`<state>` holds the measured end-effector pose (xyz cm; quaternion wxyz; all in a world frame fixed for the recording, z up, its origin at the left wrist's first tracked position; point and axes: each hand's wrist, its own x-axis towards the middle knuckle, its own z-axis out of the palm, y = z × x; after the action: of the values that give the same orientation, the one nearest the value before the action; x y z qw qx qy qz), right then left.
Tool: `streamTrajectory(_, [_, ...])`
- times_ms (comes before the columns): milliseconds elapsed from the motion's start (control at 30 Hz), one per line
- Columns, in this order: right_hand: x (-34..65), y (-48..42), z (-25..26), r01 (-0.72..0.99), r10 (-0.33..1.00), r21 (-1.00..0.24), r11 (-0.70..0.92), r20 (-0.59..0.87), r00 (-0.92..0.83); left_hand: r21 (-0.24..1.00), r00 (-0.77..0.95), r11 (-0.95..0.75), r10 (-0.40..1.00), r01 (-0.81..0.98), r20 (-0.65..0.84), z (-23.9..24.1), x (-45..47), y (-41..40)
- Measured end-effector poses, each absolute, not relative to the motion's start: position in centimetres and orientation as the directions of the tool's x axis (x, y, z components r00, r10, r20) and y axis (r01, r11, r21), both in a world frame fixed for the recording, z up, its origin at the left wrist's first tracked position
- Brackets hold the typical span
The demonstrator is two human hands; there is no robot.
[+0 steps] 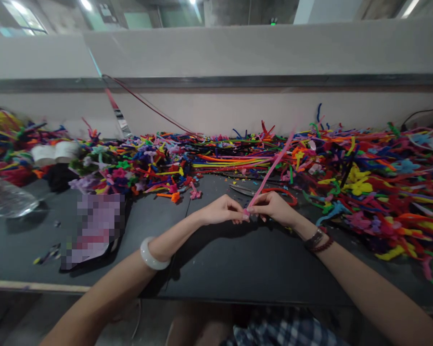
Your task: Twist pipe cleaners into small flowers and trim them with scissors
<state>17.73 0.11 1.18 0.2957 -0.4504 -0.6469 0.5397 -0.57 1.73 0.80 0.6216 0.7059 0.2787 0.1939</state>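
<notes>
Right hand [274, 207] and left hand [222, 210] both in a narrow grip, fingertips pinching the lower end of a long pink pipe cleaner [270, 170] above the worktop [216, 274]. Risk: a thin pinch slips, and the stem springs into the scissors [242, 190] or snags the pipe-cleaner heap [382, 192] just ahead.

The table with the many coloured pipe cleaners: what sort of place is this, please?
It looks like a handicraft workshop: a long dark workbench, heaps of coloured pipe cleaners, some twisted into flower-like shapes, and scissors beside them.
</notes>
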Motion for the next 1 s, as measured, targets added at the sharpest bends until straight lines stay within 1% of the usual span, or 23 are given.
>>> streamTrajectory(67, [17.8,0.1,1.4,0.244,0.907,-0.969,-0.027,-0.127,-0.402,0.986,0.754,-0.077,0.654,0.150,-0.063,0.8,-0.6,1.8])
streamTrajectory(133, [18.1,0.1,1.7,0.220,0.891,-0.971,-0.096,-0.182,-0.416,0.985,0.741,-0.098,0.671,0.141,-0.040,0.9,-0.6,1.7])
streamTrajectory(300, [19.0,0.2,2.3,0.185,0.721,-0.919,-0.348,-0.389,-0.573,0.986,0.759,-0.133,0.651,0.097,0.014,1.0,-0.5,1.6])
streamTrajectory(400, [19.3,0.3,2.1,0.088,0.652,-0.852,-0.516,-0.457,-0.605,0.984,0.767,-0.154,0.641,0.094,0.027,1.0,-0.5,1.5])
streamTrajectory(467, [19.4,0.5,1.7,0.017,0.600,-0.783,-0.622,-0.490,-0.632,0.979,0.778,-0.180,0.627,0.094,0.041,0.9,-0.5,1.6])
streamTrajectory(567, [19.5,0.7,1.1,-0.039,0.515,-0.678,-0.734,-0.518,-0.683,0.974,0.785,-0.204,0.617,0.097,0.051,0.8,-0.6,1.6])
streamTrajectory(667, [19.6,0.8,0.9,-0.050,0.445,-0.623,-0.781,-0.498,-0.745,0.972,0.780,-0.209,0.623,0.107,0.048,0.8,-0.5,1.5])
streamTrajectory(800, [19.5,0.8,1.0,-0.054,0.406,-0.610,-0.791,-0.456,-0.792,0.973,0.774,-0.199,0.633,0.119,0.035,0.8,-0.5,1.6])
streamTrajectory(1000, [19.1,0.7,1.3,-0.113,0.484,-0.639,-0.761,-0.443,-0.755,0.981,0.761,-0.166,0.648,0.098,0.034,0.8,-0.4,1.5])
